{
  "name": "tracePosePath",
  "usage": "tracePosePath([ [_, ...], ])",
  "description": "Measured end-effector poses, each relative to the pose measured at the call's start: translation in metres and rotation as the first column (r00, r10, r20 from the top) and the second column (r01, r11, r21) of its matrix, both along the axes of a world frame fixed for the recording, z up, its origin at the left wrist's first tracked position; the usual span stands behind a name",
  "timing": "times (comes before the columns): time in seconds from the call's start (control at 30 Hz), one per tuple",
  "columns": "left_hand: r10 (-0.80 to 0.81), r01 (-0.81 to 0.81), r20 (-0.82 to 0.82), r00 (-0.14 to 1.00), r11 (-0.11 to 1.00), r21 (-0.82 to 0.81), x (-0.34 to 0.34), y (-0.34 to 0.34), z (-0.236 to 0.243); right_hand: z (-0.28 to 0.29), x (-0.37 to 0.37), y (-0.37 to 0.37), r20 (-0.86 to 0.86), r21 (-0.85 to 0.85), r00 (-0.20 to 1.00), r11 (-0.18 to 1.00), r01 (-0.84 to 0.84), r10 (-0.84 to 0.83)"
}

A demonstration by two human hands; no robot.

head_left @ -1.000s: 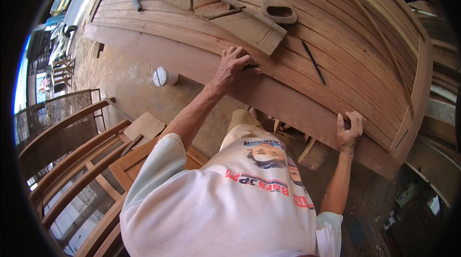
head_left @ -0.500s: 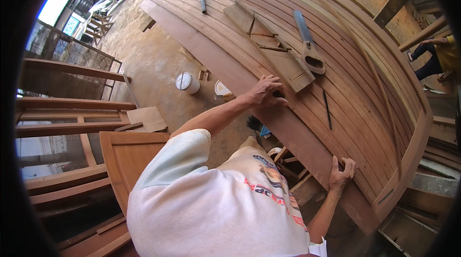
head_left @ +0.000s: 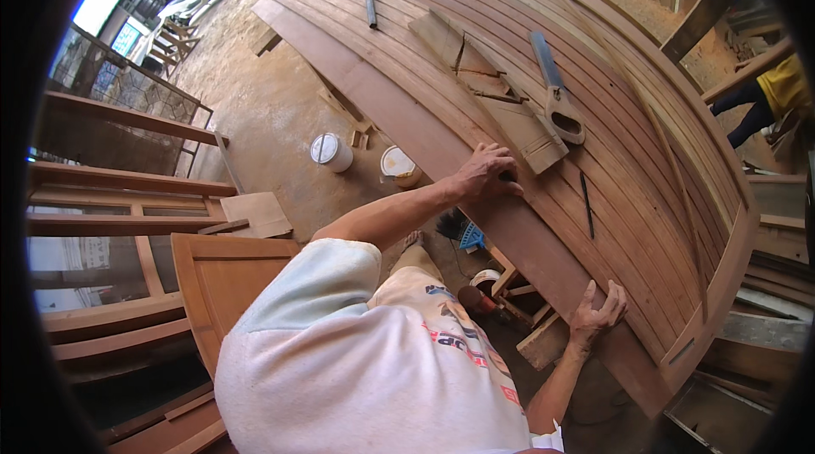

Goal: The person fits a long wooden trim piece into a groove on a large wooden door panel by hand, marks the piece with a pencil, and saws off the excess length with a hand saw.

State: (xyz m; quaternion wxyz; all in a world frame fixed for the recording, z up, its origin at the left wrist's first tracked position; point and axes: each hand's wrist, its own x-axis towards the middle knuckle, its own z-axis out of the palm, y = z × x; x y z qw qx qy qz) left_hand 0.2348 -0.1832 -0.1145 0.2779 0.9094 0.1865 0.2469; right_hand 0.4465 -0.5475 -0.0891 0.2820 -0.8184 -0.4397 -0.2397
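Observation:
A large slatted wooden panel (head_left: 654, 255) with a plain border board (head_left: 373, 110) lies in front of me. My left hand (head_left: 491, 172) rests on that board, fingers bent and arched, a dark gap showing between thumb and fingers. Farther right along the same border, my right hand (head_left: 598, 315) touches the wood with its fingers apart. Beyond my left hand lies a cracked wooden box-like piece (head_left: 484, 85). A handsaw (head_left: 552, 85) with a wooden handle lies beside it, and a dark pencil-like stick (head_left: 587, 204) is between my hands. A hammer (head_left: 370, 4) lies at the far left.
A thin wooden strip (head_left: 649, 106) crosses the panel. Two white buckets (head_left: 331, 152) stand on the floor at left, near a blue-and-black brush (head_left: 463, 232). Door frames and a wooden door panel (head_left: 229, 284) lean at left. Another person (head_left: 768, 102) is at far right.
My right hand's fingers have spread from a more curled pose. My left hand stays at about the same spot on the board. The view has shifted slightly.

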Motion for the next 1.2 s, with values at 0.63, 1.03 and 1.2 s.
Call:
tracePosePath([
  [0.63, 0.102, -0.087, 0.29, 0.952, 0.994, -0.063, -0.11, 0.069, 0.019, 0.002, -0.142, 0.221, -0.257, -0.083, 0.958, 0.991, 0.109, -0.127],
  [1.03, 0.227, -0.237, 0.179, 0.957, 0.971, 0.032, -0.109, 0.075, 0.018, -0.005, -0.138, 0.222, -0.243, -0.073, 0.962, 0.992, 0.107, -0.121],
  [1.2, 0.26, -0.277, 0.177, 0.949, 0.958, 0.078, -0.105, 0.072, 0.02, -0.007, -0.136, 0.218, -0.249, -0.035, 0.963, 0.995, 0.095, -0.101],
])
